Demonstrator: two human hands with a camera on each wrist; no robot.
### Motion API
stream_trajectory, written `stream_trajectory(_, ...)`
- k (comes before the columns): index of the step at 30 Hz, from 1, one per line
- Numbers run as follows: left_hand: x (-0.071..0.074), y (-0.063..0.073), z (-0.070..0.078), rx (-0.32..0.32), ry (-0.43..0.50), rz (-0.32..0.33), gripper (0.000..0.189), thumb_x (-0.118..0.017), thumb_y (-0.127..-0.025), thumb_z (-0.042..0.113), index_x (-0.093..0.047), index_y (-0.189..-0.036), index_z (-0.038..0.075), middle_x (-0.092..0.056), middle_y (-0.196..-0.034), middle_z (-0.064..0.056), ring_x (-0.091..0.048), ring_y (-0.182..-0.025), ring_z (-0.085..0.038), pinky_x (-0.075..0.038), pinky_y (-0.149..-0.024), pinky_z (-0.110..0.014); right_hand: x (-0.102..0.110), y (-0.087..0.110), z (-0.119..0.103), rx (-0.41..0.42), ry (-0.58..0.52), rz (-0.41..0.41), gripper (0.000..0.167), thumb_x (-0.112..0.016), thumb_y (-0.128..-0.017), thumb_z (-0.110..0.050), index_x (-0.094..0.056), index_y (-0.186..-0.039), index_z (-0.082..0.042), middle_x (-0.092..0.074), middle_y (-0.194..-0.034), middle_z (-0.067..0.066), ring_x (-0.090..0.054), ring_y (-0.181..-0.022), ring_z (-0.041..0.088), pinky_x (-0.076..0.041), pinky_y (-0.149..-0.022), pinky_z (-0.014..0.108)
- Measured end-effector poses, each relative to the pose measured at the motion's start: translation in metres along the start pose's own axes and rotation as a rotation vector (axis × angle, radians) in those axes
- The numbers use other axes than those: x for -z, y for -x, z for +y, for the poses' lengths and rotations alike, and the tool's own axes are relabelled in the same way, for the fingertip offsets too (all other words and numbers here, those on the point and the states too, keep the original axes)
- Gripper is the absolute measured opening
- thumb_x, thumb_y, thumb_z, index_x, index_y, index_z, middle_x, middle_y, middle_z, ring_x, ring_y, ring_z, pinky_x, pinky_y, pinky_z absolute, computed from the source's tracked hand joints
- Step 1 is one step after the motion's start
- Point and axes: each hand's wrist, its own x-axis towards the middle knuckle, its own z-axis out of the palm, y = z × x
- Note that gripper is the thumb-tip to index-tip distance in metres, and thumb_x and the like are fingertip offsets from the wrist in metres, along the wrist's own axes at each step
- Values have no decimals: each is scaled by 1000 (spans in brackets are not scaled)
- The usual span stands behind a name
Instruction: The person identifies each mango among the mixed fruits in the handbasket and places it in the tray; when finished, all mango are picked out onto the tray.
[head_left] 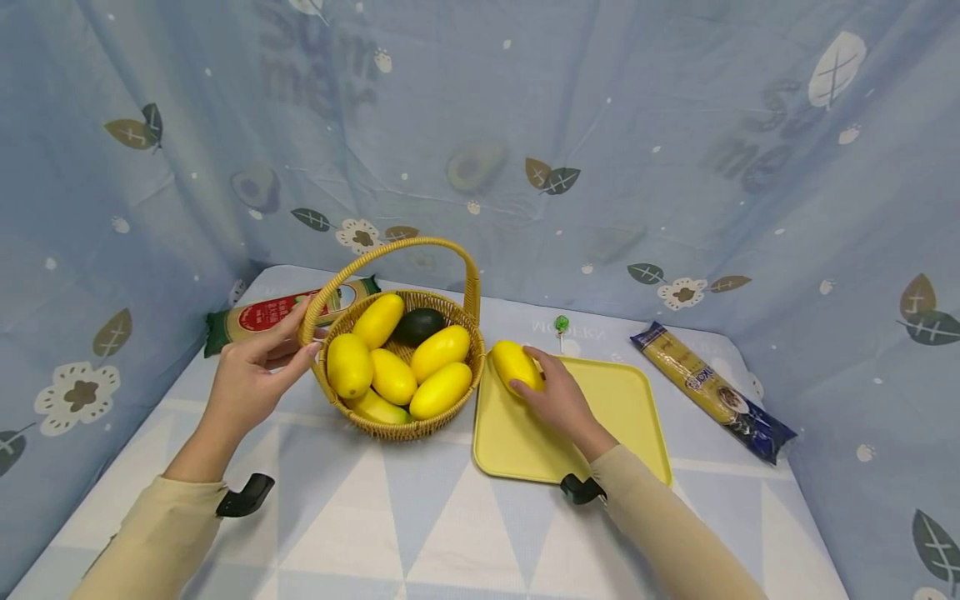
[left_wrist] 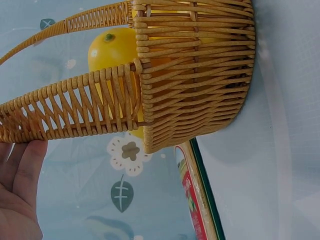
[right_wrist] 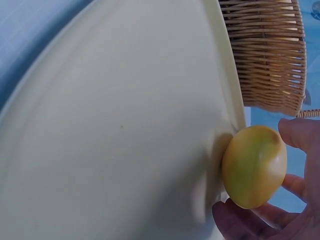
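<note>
A round wicker basket point(head_left: 397, 431) with a tall arched handle point(head_left: 420, 242) stands left of centre, holding several yellow mangoes point(head_left: 444, 390) and one dark green fruit point(head_left: 418, 326). My left hand point(head_left: 251, 371) grips the handle low on its left side, thumb in front and fingers behind. To the right, my right hand point(head_left: 558, 400) holds a single yellow mango point(head_left: 510, 363) at the far left corner of a yellow tray point(head_left: 607, 408). In the right wrist view this mango point(right_wrist: 254, 167) looks greenish on one side, with thumb and fingers around it close to the tray's rim.
Behind the basket lies a red and green package point(head_left: 262, 317). A long yellow and blue package point(head_left: 712, 392) lies right of the tray. Beyond the tray's far edge is a green lollipop point(head_left: 562, 323). Patterned blue curtains point(head_left: 480, 125) enclose the table's back and sides.
</note>
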Motion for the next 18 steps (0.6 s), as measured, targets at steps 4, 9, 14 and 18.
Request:
stream_trajectory(4,0,0,0,2,0,-3,69,-76,-88,-3,-54,-148,23,-73,-115,-21,-59,-97,19,-50,-78,-7,3,2,-1,-14,3,0,70,-71,-96,-40,-42,-156,-18,-43,-156,12,-52,-130,33,-45,-110,50)
stream_trajectory(9,0,0,1,9,-4,-2,69,-75,-89,-4,-55,-148,23,-72,-115,-21,-59,-96,19,-50,-78,-7,7,6,-3,-16,-9,5,68,-73,-95,-38,-44,-154,-20,-43,-155,13,-55,-124,33,-49,-106,50)
stream_trajectory(14,0,0,0,10,-7,-2,68,-75,-89,-3,-55,-148,23,-72,-115,-22,-58,-96,20,-50,-78,-6,10,8,-5,35,13,24,65,-72,-95,-36,-47,-152,-18,-43,-154,14,-49,-134,35,-42,-113,53)
stream_trajectory(18,0,0,-1,5,-10,0,69,-75,-89,-3,-55,-148,23,-72,-115,-22,-58,-96,20,-50,-78,-6,12,10,-9,72,31,50,63,-72,-96,-37,-49,-151,-19,-43,-154,14,-41,-141,35,-34,-118,54)
